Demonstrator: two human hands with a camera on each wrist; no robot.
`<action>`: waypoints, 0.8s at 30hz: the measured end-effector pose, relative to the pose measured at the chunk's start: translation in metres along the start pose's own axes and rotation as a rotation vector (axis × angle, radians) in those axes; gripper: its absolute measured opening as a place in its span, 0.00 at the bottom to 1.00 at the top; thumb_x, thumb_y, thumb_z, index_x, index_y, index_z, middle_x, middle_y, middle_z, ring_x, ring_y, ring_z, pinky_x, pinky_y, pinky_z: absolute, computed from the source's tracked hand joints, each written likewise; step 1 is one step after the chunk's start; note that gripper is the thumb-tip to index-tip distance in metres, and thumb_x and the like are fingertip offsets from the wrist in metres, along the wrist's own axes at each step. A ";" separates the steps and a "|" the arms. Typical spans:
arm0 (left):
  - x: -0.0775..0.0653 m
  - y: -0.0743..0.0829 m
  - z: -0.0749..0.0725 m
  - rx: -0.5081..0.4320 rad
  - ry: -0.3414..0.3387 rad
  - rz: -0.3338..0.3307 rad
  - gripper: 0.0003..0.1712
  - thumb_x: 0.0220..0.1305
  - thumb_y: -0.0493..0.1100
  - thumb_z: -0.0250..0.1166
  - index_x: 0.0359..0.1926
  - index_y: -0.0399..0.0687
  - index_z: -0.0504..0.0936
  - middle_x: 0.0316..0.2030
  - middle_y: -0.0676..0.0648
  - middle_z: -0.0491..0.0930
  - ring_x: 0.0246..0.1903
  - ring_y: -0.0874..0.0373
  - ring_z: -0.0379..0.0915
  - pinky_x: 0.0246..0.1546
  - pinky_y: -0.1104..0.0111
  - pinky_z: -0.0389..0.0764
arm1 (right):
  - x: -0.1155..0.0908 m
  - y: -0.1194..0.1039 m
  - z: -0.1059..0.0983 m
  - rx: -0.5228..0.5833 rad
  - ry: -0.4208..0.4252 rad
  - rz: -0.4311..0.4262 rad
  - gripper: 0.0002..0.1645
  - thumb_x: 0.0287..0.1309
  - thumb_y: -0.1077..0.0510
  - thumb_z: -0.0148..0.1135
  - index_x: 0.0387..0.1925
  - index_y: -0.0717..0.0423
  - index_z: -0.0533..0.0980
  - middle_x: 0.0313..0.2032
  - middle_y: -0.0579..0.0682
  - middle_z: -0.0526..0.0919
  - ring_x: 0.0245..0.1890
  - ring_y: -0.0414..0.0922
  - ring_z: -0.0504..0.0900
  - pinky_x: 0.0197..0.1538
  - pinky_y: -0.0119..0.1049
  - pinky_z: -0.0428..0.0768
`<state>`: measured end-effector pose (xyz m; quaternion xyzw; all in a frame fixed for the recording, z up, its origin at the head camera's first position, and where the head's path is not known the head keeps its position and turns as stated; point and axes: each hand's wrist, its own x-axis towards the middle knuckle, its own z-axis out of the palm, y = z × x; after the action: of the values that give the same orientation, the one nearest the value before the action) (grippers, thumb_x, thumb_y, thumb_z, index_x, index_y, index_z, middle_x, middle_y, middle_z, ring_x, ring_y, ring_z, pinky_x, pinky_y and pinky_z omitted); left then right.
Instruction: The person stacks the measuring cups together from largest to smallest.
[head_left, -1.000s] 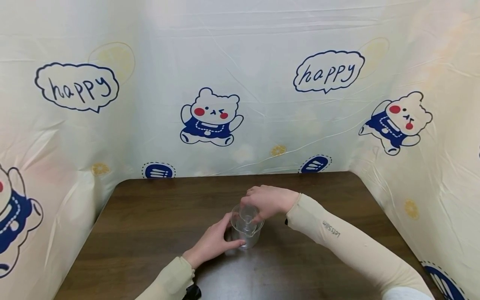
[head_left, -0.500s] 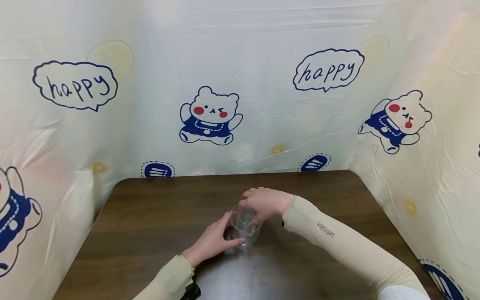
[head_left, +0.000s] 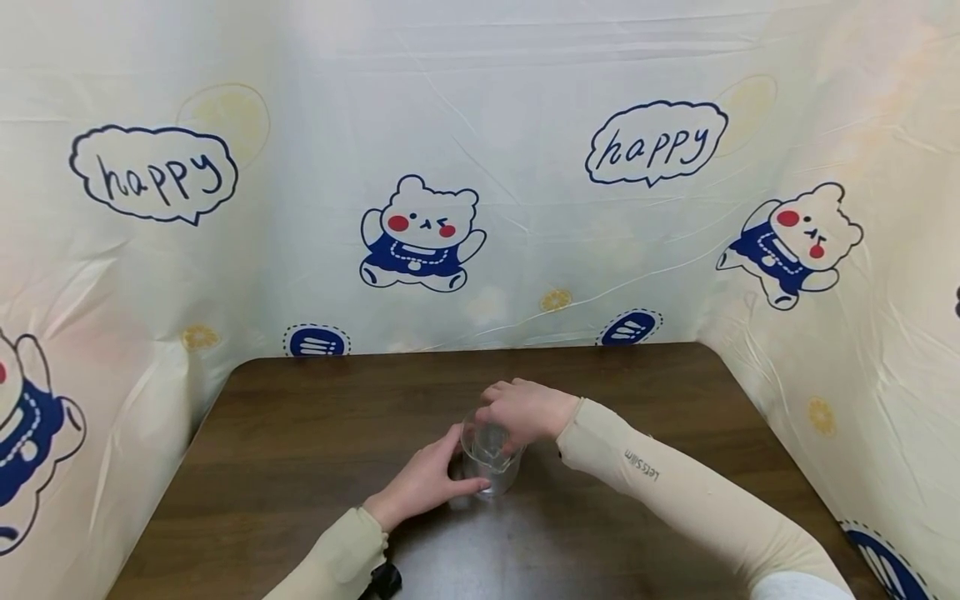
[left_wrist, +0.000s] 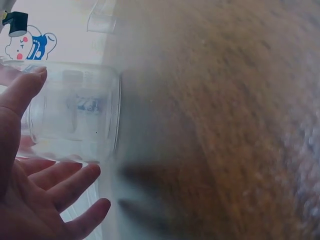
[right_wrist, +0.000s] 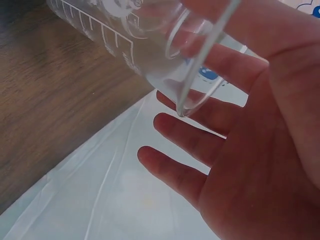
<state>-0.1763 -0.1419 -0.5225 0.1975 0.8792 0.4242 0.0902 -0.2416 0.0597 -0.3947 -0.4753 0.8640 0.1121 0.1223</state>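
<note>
A clear glass beaker (head_left: 491, 479) with white graduation marks stands upright on the brown table. My left hand (head_left: 420, 487) holds its left side, thumb at the front and fingers behind. Within it is a smaller clear glass vessel (left_wrist: 75, 107), seen through the wall in the left wrist view. My right hand (head_left: 528, 410) comes over the rim from the right. Its thumb and index finger reach into the beaker and pinch the smaller vessel near its top. In the right wrist view, the other fingers (right_wrist: 175, 137) extend outside the beaker, beyond its pouring lip.
The dark wood table (head_left: 315, 433) has rounded far corners. A pale printed curtain (head_left: 525, 208) with bears and "happy" bubbles hangs behind it and along both sides. A black strap piece (head_left: 384, 581) shows at the left wrist.
My right hand has moved slightly down and left, lowering the smaller vessel deeper into the beaker. The left hand and the beaker have stayed in place.
</note>
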 end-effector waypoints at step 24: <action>0.001 0.001 -0.001 0.016 -0.007 -0.013 0.50 0.63 0.63 0.73 0.76 0.49 0.61 0.65 0.43 0.78 0.64 0.46 0.77 0.60 0.48 0.79 | 0.001 -0.009 0.008 -0.185 0.049 0.009 0.35 0.51 0.39 0.82 0.61 0.35 0.82 0.61 0.45 0.82 0.65 0.46 0.76 0.64 0.43 0.75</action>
<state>-0.1774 -0.1418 -0.5214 0.1940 0.8835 0.4158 0.0945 -0.2335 0.0564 -0.4034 -0.4833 0.8548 0.1804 0.0563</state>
